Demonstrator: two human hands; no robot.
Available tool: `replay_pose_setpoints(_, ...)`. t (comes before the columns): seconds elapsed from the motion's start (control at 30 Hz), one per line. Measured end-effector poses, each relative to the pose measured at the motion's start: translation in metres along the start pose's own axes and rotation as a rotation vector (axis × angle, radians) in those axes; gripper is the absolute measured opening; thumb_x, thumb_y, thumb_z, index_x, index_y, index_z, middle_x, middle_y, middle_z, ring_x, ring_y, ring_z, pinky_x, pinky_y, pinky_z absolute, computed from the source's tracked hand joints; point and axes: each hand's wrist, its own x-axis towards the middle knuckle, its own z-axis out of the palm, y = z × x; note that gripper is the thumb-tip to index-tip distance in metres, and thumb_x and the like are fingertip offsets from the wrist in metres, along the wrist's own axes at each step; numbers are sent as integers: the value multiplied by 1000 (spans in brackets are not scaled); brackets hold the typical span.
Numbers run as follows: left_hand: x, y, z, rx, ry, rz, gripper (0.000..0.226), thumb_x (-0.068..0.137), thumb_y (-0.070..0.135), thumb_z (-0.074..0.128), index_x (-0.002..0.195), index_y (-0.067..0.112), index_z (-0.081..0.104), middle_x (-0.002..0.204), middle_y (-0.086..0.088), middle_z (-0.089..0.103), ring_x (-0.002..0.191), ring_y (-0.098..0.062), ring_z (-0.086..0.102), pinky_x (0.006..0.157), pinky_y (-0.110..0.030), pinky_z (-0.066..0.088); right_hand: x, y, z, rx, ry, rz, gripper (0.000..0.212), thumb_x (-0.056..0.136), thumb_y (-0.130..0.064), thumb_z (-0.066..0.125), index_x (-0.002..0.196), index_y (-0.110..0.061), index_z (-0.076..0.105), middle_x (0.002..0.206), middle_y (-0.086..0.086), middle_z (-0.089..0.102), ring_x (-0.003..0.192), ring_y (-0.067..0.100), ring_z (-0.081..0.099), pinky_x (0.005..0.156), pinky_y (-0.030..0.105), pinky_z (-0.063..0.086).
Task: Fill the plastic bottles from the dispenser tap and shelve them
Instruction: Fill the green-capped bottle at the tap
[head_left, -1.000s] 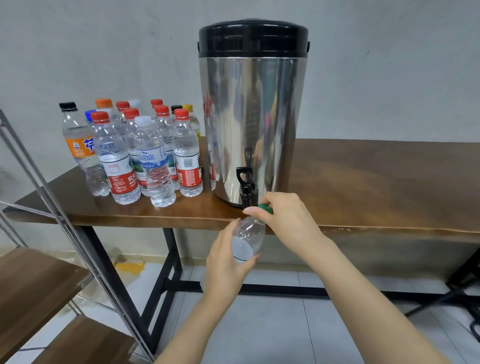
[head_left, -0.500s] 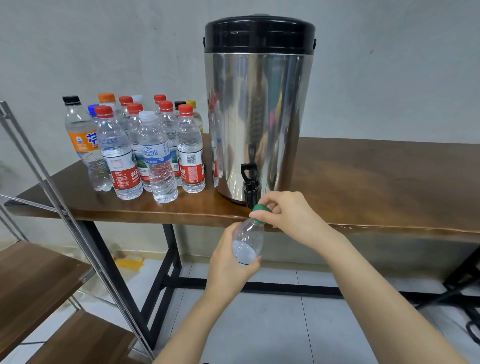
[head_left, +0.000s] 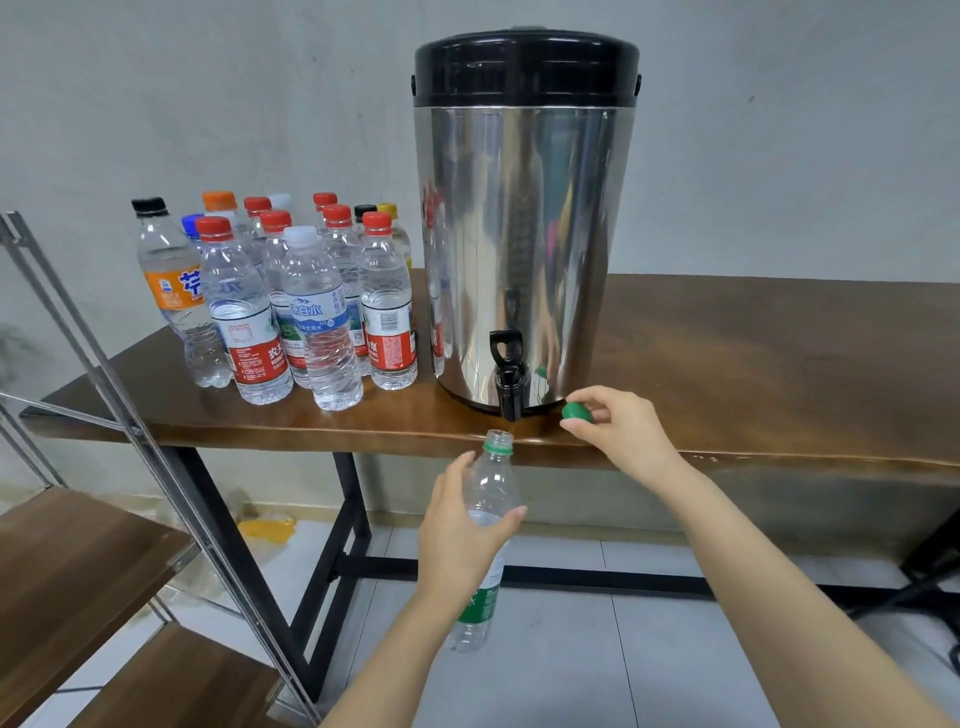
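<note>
Head view, the only one.

Ctr of frame: steel dispenser (head_left: 524, 234) stands on the table (head_left: 753, 364), right at the front edge. That way its black tap (head_left: 508, 379) overhangs and a bottle can come in under it from below table level.

Lower ctr: left hand (head_left: 465, 535) is wrapped round the shoulder of a clear bottle (head_left: 493, 480) w/ a green label, gripping it. Bottle is near upright, leaning a little. Its open neck sits just below the tap and a touch left, not touching. The high grip prob. helps steer the mouth under the tap.

Right of the tap: right hand (head_left: 618, 431) pinches the green cap (head_left: 576, 411) betw. thumb and fingertips, close above the table edge. That holds the cap clear of the bottle mouth, out of any stream and handy for re-closing.

No water seen running. Can't say for sure whether the bottle holds any water; the plastic is too clear to read.

Left of ctr: capped bottles (head_left: 291, 306) cluster on the table just beside the dispenser, w/ mixed cap colours. They are within reach for their turn.

Lower left: wooden shelves (head_left: 67, 561) on a metal frame, presumably where filled ones go.

Judgement: the step in hand is lining up the mouth. Opening the tap comes next, and the right hand would have to work it w/ the cap in it or put the cap down.
</note>
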Motion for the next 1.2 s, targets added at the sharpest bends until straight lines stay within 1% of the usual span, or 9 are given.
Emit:
replay_pose_setpoints(0.27,19,10,8,182,-11,119,75,78,45,81,141,32,42,147,20,31,106,8,38,85,-20,42,6,21,7,-65,32,-3,33,86,-18,75,117,-14,67,106,0,62,89,13,57,67,1,37)
replay_pose_setpoints(0.33,23,10,11,167,-32,110,76,78,43,81,142,31,41,149,21,29,108,11,36,88,-19,41,7,24,8,-101,33,-25,33,86,-18,74,119,-15,66,105,-2,60,88,12,56,73,7,38)
replay_pose_setpoints(0.4,27,10,14,100,-34,105,76,78,40,83,141,32,41,148,22,33,113,10,38,93,-22,42,9,27,10,-139,30,-58,34,87,-18,73,120,-15,66,106,0,60,91,13,55,83,20,46)
replay_pose_setpoints(0.5,32,6,17,-5,-36,89,72,74,40,85,133,40,42,133,29,45,113,5,47,95,-27,45,12,31,11,-211,9,-84,37,90,-21,70,126,-16,63,112,2,61,101,19,54,92,32,47)
replay_pose_setpoints(0.7,39,3,19,-161,-100,68,69,69,30,89,123,45,49,123,26,55,112,9,52,86,-14,45,16,37,15,-266,-22,-86,43,92,-24,67,134,-19,58,122,4,61,108,22,48,94,31,40)
replay_pose_setpoints(0.83,42,-2,19,-190,-113,72,68,69,27,90,121,44,50,123,24,55,110,11,52,80,-6,44,13,30,11,-224,68,-119,43,92,-24,68,133,-19,58,128,0,53,109,21,50,94,33,45)
replay_pose_setpoints(1.0,47,-5,22,-198,-101,105,67,60,40,88,118,40,54,122,19,55,112,4,54,90,-20,47,13,-30,-3,-50,241,-354,28,94,-25,62,122,-21,64,101,-11,60,83,10,53,78,27,47)
replay_pose_setpoints(1.1,46,-4,23,-197,-91,111,66,57,45,83,116,42,53,121,21,54,112,5,53,90,-21,46,18,-74,-11,-7,186,-466,28,95,-30,61,121,-21,65,94,-14,58,76,7,52,76,25,47)
replay_pose_setpoints(1.2,46,-3,21,-203,-104,101,65,58,42,84,114,47,52,122,22,54,112,8,52,93,-25,47,24,-98,-10,-138,76,-490,21,95,-31,60,112,-23,69,98,-10,64,83,8,54,81,33,50)
